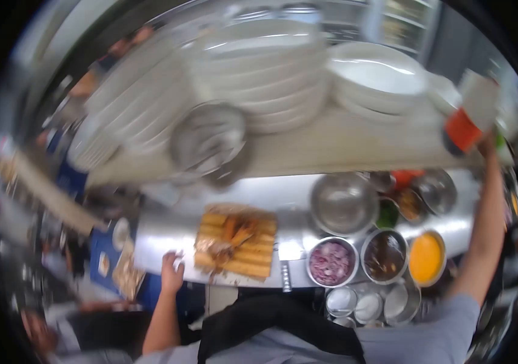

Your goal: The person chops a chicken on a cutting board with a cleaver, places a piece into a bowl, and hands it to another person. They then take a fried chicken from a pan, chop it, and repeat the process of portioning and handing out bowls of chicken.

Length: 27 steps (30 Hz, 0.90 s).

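My right hand (487, 145) is stretched out to the far right, at shelf height, closed on a white and orange-red carton (464, 130); its fingers are partly hidden and blurred. My left hand (173, 271) is by the front edge of the steel counter, fingers loosely bent and apart, holding nothing. Just right of it lies a wooden slatted board (259, 258) with brown chopped food (228, 242) piled on it. A cleaver (286, 267) rests beside the board, its handle towards me.
Steel bowls hold chopped red onion (330, 262), dark sauce (385, 255) and a yellow-orange liquid (425, 258). A large steel bowl (344, 203) sits behind. Stacked white bowls (265, 79) and a metal bowl (207, 136) line the shelf. Another person (43, 327) is at lower left.
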### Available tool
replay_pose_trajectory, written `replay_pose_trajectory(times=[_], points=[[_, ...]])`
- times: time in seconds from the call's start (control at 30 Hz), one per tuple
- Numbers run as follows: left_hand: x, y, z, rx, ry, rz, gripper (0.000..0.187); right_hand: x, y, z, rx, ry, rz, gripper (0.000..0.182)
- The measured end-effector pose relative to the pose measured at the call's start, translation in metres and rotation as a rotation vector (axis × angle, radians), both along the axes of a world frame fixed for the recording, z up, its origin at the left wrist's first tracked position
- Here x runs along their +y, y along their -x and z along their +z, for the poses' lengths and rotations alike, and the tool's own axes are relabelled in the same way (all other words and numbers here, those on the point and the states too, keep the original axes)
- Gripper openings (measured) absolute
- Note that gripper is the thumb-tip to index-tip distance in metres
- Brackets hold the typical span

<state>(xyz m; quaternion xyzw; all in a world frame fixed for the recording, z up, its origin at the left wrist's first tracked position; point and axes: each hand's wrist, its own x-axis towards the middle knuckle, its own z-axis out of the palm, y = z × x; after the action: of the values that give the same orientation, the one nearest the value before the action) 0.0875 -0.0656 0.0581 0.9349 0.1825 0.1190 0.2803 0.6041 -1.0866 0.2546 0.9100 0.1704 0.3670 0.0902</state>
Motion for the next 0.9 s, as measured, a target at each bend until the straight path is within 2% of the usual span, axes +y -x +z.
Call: replay_pose_trajectory(times=[0.03, 0.07, 0.37, 0.73, 0.9], points=[[-0.001, 0.001, 0.009, 0.015, -0.083, -0.019, 0.026, 0.005, 0.001, 0.013, -0.045, 0.036, 0.1, 0.049], [-0.004, 0.002, 0.014, 0.011, -0.017, 0.046, 0.024, 0.007, -0.006, 0.021, -0.01, 0.026, 0.108, 0.05], [-0.006, 0.019, 0.015, -0.008, -0.058, 0.082, 0.023, 0.005, -0.013, 0.043, 0.092, 0.031, -0.089, 0.056], [-0.013, 0.029, -0.01, -0.031, -0.045, 0.127, 0.024, 0.002, -0.002, 0.059, 0.073, 0.064, -0.121, 0.065], [-0.021, 0.022, -0.013, 0.133, 0.026, 0.162, 0.024, 0.004, 0.019, 0.095, 0.048, 0.119, -0.246, 0.068]])
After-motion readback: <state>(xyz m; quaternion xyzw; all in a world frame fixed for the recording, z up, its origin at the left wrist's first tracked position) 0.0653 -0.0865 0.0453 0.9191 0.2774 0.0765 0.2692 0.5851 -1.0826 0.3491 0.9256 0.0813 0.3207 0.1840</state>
